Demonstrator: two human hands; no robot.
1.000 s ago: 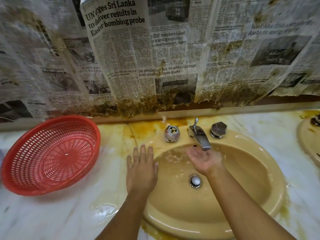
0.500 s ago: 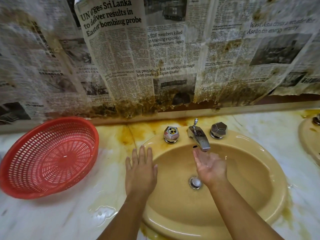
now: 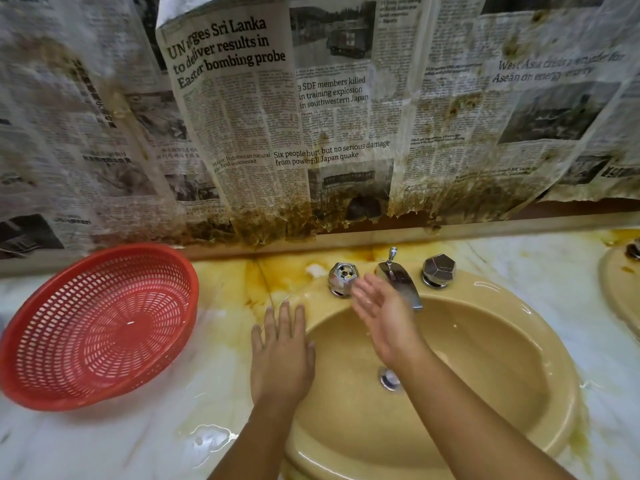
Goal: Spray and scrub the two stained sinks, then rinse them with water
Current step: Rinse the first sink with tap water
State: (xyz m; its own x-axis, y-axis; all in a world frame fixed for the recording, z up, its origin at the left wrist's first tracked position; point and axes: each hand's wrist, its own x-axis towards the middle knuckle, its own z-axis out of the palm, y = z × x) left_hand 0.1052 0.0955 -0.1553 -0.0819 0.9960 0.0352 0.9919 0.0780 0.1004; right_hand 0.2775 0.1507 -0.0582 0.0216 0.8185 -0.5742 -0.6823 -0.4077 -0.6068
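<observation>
Resting palm-down on the sink's (image 3: 485,368) left rim, where it meets the marble table (image 3: 104,445), the left hand (image 3: 282,355) lies flat. Its fingers (image 3: 284,317) are straight and slightly spread and hold nothing. A small puddle (image 3: 207,441) shines on the table near that forearm.

The right arm crosses the yellow basin above the chrome drain (image 3: 389,379). The right hand (image 3: 384,320) is wet and turned on edge, its fingers (image 3: 363,296) straight and loosely apart, gripping nothing. Their tips are just beside the left tap handle (image 3: 343,277); whether they touch it cannot be told. The hand partly hides the spout (image 3: 398,285). The right tap handle (image 3: 439,270) stands apart from both hands.

Orange-yellow stains (image 3: 242,289) spread over the table behind the rim. A red plastic basket (image 3: 100,327) sits tilted on the table to the left, apart from the left hand. At the far right edge only part of the second sink (image 3: 620,292) shows.

Behind it all, newspaper sheets (image 3: 277,116) cover the wall, their lower edges torn and soaked brown.
</observation>
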